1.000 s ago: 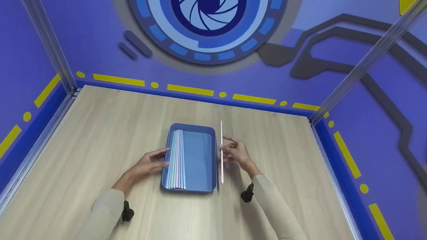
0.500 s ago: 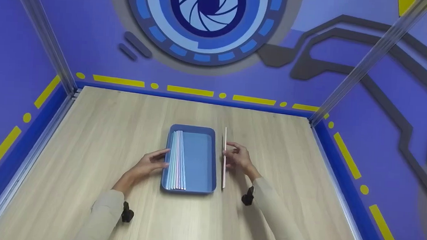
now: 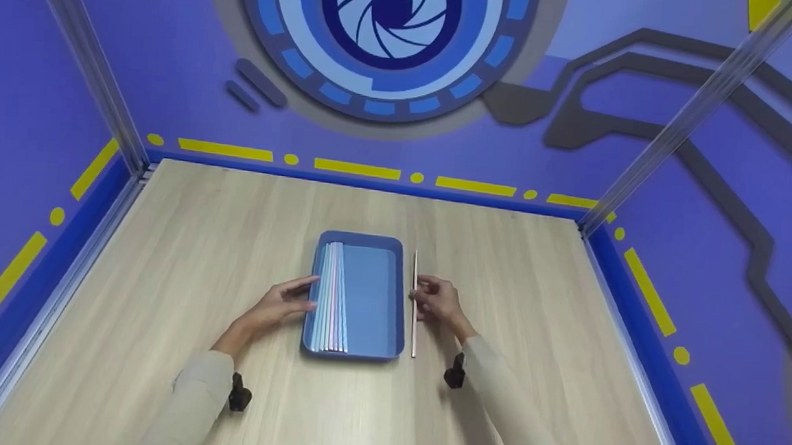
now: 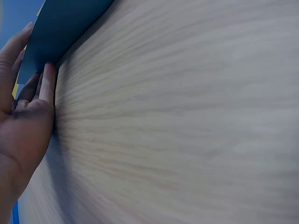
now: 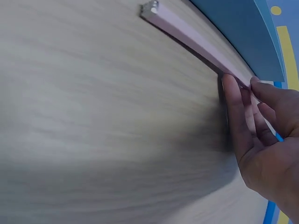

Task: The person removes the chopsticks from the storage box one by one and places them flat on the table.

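A blue rectangular tray [image 3: 374,297] stands mid-table, with several thin pastel sticks [image 3: 331,298] lying lengthwise along its left side. My left hand [image 3: 270,311] touches the tray's left wall, its fingers mostly straight; in the left wrist view, the fingers [image 4: 48,84] lie at that wall. Just outside the tray's right wall, my right hand [image 3: 441,299] pinches a long, slim pink stick [image 5: 187,35] between thumb and fingertips. This stick runs parallel to the tray, at or very close to the tabletop. Its near end looks silvery; I cannot tell its exact kind.
The pale wood table [image 3: 258,221] is bounded by blue-purple panels [image 3: 170,85] with yellow marks at the back and sides. Metal posts [image 3: 691,123] rise at the back corners. A small black device [image 3: 454,374] sits at each wrist.
My right hand has lowered the pink stick and brought it slightly toward me, right of the tray. The left hand and the sticks in the tray stay as they were.
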Demonstrator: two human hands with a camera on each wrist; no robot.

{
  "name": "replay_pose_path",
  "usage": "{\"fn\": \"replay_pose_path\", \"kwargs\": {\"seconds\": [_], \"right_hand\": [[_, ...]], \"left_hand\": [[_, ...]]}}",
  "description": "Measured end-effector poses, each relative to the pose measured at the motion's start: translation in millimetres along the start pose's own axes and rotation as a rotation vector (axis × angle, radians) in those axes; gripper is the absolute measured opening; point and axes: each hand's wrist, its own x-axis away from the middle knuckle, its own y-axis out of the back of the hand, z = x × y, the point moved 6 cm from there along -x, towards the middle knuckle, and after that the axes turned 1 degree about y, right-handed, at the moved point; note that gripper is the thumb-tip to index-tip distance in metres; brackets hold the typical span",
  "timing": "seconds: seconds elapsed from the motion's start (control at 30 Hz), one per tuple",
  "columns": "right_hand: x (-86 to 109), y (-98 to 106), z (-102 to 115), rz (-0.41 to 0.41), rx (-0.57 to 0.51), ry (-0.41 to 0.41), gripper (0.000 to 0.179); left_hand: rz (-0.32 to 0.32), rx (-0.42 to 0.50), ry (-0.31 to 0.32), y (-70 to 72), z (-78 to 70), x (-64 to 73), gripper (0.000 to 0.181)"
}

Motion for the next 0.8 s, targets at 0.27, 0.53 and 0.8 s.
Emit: {"fn": "replay_pose_path", "kwargs": {"seconds": [0.27, 0.53, 0.8], "right_hand": [[-0.1, -11, 3, 0.012, 0.080, 0.027, 0.044], [-0.8, -13, 8, -0.041, 0.194, 0.081, 0.043], [-0.2, -10, 5, -0.050, 0.121, 0.048, 0.042]], "left_hand": [[-0.011, -0.009, 0.005, -0.1, 0.9, 3.3, 0.068], [-0.003, -0.003, -0.004, 0.0, 0.1, 2.2, 0.068], [0.008, 0.012, -0.006, -0.2, -0.9, -0.5, 0.068]]}}
